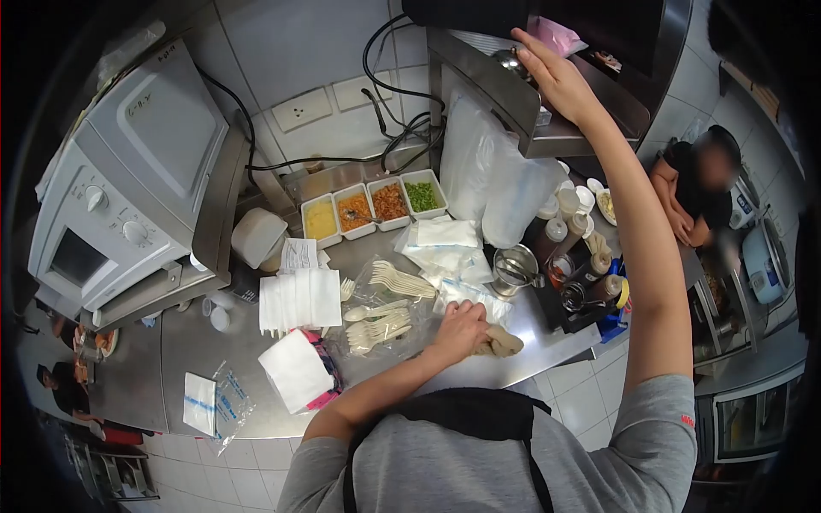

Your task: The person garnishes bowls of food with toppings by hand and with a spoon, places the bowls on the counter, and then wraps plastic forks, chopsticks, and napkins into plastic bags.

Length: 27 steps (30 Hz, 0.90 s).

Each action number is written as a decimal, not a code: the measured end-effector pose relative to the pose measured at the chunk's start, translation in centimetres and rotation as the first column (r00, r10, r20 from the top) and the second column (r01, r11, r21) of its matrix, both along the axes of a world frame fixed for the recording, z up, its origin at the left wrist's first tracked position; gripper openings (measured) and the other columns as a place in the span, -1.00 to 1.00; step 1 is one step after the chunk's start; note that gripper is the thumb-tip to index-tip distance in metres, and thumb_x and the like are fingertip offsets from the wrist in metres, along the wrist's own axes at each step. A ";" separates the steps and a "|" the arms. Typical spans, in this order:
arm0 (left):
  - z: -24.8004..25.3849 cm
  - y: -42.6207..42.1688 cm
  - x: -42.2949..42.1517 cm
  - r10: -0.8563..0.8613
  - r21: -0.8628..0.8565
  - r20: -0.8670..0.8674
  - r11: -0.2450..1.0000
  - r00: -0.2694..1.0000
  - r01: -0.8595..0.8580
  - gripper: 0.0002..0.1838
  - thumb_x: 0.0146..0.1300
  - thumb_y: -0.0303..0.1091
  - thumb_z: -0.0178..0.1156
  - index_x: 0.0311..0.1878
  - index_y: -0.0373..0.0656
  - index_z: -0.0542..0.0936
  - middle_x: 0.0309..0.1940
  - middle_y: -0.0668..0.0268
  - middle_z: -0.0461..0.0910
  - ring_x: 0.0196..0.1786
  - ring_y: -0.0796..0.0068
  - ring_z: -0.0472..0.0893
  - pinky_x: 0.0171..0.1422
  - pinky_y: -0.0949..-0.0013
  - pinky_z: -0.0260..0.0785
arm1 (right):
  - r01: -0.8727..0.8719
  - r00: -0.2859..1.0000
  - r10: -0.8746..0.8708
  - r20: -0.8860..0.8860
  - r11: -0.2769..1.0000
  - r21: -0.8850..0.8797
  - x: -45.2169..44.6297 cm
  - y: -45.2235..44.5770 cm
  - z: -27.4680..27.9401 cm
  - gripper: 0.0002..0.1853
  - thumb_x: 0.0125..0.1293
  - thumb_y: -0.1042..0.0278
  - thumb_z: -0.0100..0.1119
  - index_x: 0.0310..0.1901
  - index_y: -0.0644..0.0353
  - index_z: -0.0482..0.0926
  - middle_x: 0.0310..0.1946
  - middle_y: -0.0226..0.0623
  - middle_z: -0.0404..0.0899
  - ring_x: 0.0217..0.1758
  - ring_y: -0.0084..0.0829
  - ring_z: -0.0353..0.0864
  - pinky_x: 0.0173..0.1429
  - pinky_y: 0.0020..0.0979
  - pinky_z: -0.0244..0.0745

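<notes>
My left hand is low over the steel counter with its fingers curled down. It grips a crumpled beige cloth, which sticks out to its right. Just beyond its fingertips are clear plastic packets and a steel pot. My right hand is raised to the metal shelf, fingers stretched out and together. Its fingertips are at a shiny, dome-shaped metal object, partly covered by the hand. A pink plastic bag lies behind that hand.
Plastic forks and spoons lie bagged beside white napkins. White tubs of chopped food line the wall. A microwave stands left. Bottles crowd the right, near a person.
</notes>
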<state>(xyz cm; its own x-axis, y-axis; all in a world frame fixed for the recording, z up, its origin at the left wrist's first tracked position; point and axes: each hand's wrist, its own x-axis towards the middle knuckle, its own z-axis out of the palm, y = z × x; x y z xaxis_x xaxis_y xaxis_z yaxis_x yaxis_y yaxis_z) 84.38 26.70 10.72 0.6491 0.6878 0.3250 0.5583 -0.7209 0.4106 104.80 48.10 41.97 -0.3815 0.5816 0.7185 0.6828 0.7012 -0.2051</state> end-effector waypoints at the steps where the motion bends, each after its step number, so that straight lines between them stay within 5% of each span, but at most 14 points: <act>1: 1.0 -0.3 0.4 -0.023 -0.025 0.037 0.999 0.999 0.024 -0.82 0.05 -0.20 0.26 -0.33 -0.06 0.64 -0.30 0.40 0.43 -0.09 0.38 0.37 0.04 0.24 0.07 | 0.014 0.998 -0.020 0.059 0.995 0.102 0.2 0.6 -0.2 -0.45 0.42 -0.08 -0.20 0.25 0.14 0.36 0.29 -0.13 0.31 0.36 -0.18 0.26 0.38 -0.36 0.12; 2: 2.1 -0.9 0.8 -0.043 -0.051 0.072 0.998 0.996 0.047 -0.81 0.08 -0.19 0.25 -0.34 -0.08 0.64 -0.31 0.39 0.43 -0.10 0.38 0.37 0.05 0.23 0.06 | 0.020 0.993 -0.044 0.113 0.979 0.203 0.5 1.1 -0.2 -0.45 0.42 -0.07 -0.20 0.25 0.14 0.37 0.29 -0.14 0.30 0.36 -0.19 0.26 0.38 -0.36 0.12; 3: 3.1 -1.5 1.1 -0.062 -0.080 0.107 0.994 0.992 0.071 -0.80 0.10 -0.17 0.24 -0.36 -0.10 0.63 -0.32 0.38 0.43 -0.11 0.39 0.38 0.05 0.23 0.05 | -0.029 0.998 0.027 0.057 0.999 0.032 0.4 0.9 -0.2 -0.49 0.42 -0.03 -0.17 0.23 0.15 0.39 0.28 -0.15 0.32 0.36 -0.17 0.26 0.39 -0.34 0.11; 6: 4.5 -2.6 1.6 -0.074 -0.103 0.228 0.990 0.971 0.100 -0.76 0.17 -0.15 0.19 -0.39 -0.14 0.61 -0.36 0.36 0.42 -0.15 0.39 0.38 0.06 0.23 0.03 | -0.030 0.976 0.064 -0.210 0.986 0.162 0.2 0.0 0.2 -0.55 0.44 0.08 -0.17 0.19 0.20 0.43 0.27 -0.17 0.35 0.32 -0.27 0.33 0.36 -0.37 0.14; 10: 5.6 -3.0 -0.3 0.060 -0.263 0.346 0.964 0.936 0.036 -0.73 0.31 -0.17 0.06 -0.37 -0.17 0.55 -0.38 0.34 0.38 -0.19 0.37 0.38 0.04 0.25 0.03 | -0.076 0.775 0.278 -0.567 0.932 0.354 -0.9 -10.6 -1.7 -0.63 0.45 0.31 -0.25 0.04 0.36 0.49 0.07 -0.15 0.47 0.14 -0.41 0.43 0.25 -0.42 0.23; 11: 6.1 -3.1 -1.1 0.089 -0.293 0.383 0.956 0.920 0.030 -0.75 0.32 -0.19 0.04 -0.33 -0.17 0.53 -0.39 0.33 0.37 -0.20 0.37 0.40 0.05 0.25 0.03 | -0.128 0.824 0.252 -0.508 0.955 0.267 -1.5 -13.7 -4.4 -0.59 0.43 0.17 -0.18 -0.01 0.37 0.50 0.02 -0.13 0.47 0.13 -0.31 0.42 0.26 -0.33 0.23; 13: 7.0 -3.2 -2.5 0.125 -0.301 0.495 0.953 0.860 0.035 -0.77 0.31 -0.20 0.06 -0.30 -0.16 0.54 -0.37 0.34 0.38 -0.18 0.38 0.41 0.07 0.24 0.03 | -0.296 0.884 0.179 -0.431 0.929 -0.222 -4.1 -20.7 -11.0 -0.20 0.27 -0.24 -0.06 0.28 0.36 0.22 0.28 -0.03 0.24 0.38 -0.16 0.19 0.42 -0.20 0.00; 14: 7.5 -3.3 -3.0 0.140 -0.306 0.547 0.951 0.826 0.041 -0.78 0.31 -0.20 0.07 -0.28 -0.15 0.55 -0.36 0.34 0.38 -0.18 0.39 0.42 0.08 0.24 0.02 | -0.269 0.963 0.241 -0.120 0.881 -0.388 -3.7 -22.2 -13.6 -0.13 0.26 -0.18 0.02 0.37 0.35 0.03 0.35 -0.02 0.13 0.46 -0.17 0.05 0.47 -0.21 -0.12; 15: 7.9 -3.6 -3.5 0.140 -0.305 0.564 0.951 0.814 0.048 -0.79 0.29 -0.19 0.09 -0.26 -0.14 0.55 -0.35 0.35 0.39 -0.17 0.39 0.42 0.09 0.23 0.02 | -0.370 0.927 0.260 -0.269 0.749 -0.550 -4.4 -24.1 -17.1 -0.17 0.26 -0.04 0.12 0.36 0.36 0.04 0.34 -0.02 0.15 0.47 -0.19 0.03 0.47 -0.24 -0.11; 16: 8.4 -3.8 -3.8 0.135 -0.304 0.580 0.951 0.803 0.060 -0.79 0.28 -0.19 0.11 -0.25 -0.14 0.56 -0.33 0.35 0.40 -0.15 0.40 0.43 0.09 0.23 0.02 | -0.428 0.890 0.161 -0.427 0.620 -0.658 -5.2 -25.7 -20.0 -0.27 0.29 0.14 0.14 0.35 0.36 0.07 0.32 -0.04 0.18 0.42 -0.19 0.11 0.44 -0.31 -0.04; 17: 8.6 -4.0 -4.1 0.127 -0.300 0.596 0.951 0.793 0.073 -0.79 0.27 -0.19 0.13 -0.23 -0.13 0.56 -0.32 0.36 0.41 -0.14 0.40 0.43 0.10 0.23 0.02 | -0.444 0.850 0.041 -0.525 0.591 -0.673 -5.6 -26.9 -23.4 -0.48 0.32 0.26 0.09 0.22 0.35 0.27 0.11 -0.06 0.43 0.20 -0.24 0.42 0.26 -0.37 0.25; 20: 7.6 -4.9 -4.8 0.072 -0.256 0.497 0.964 0.865 0.067 -0.77 0.22 -0.18 0.19 -0.20 -0.12 0.57 -0.32 0.37 0.42 -0.15 0.40 0.44 0.11 0.21 0.03 | -0.243 0.922 -0.106 -0.373 0.593 -0.768 -5.7 -29.7 -22.3 -0.67 0.32 0.32 0.06 0.03 0.33 0.42 -0.24 -0.12 0.60 -0.18 -0.28 0.62 -0.05 -0.38 0.45; 23: 8.0 -6.6 -5.4 0.056 -0.250 0.436 0.966 0.898 0.061 -0.74 0.12 -0.14 0.30 -0.38 -0.10 0.50 -0.40 0.39 0.40 -0.18 0.42 0.44 0.12 0.23 0.03 | -0.168 0.936 -0.077 -0.344 0.761 -0.627 -6.9 -31.4 -20.8 -0.82 0.30 0.35 0.07 -0.23 0.32 0.51 -0.55 -0.14 0.54 -0.53 -0.27 0.54 -0.37 -0.32 0.39; 27: 7.5 -8.8 -8.5 0.094 -0.345 0.441 0.936 0.893 0.072 -0.67 0.08 -0.11 0.34 -0.44 -0.10 0.43 -0.43 0.40 0.41 -0.22 0.49 0.44 0.08 0.25 0.10 | 0.033 0.972 -0.156 -0.178 0.834 -0.551 -5.7 -32.3 -21.2 -0.77 0.21 0.35 0.16 -0.52 0.31 0.50 -0.71 -0.15 0.32 -0.66 -0.25 0.28 -0.52 -0.30 0.15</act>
<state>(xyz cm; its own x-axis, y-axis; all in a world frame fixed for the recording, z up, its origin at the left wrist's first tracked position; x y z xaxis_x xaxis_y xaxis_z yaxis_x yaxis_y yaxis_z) 75.86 17.87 18.20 0.4841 0.8150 0.3185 0.2640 -0.4830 0.8349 99.06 15.81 20.77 -0.1829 0.9250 0.3331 0.6383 0.3694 -0.6754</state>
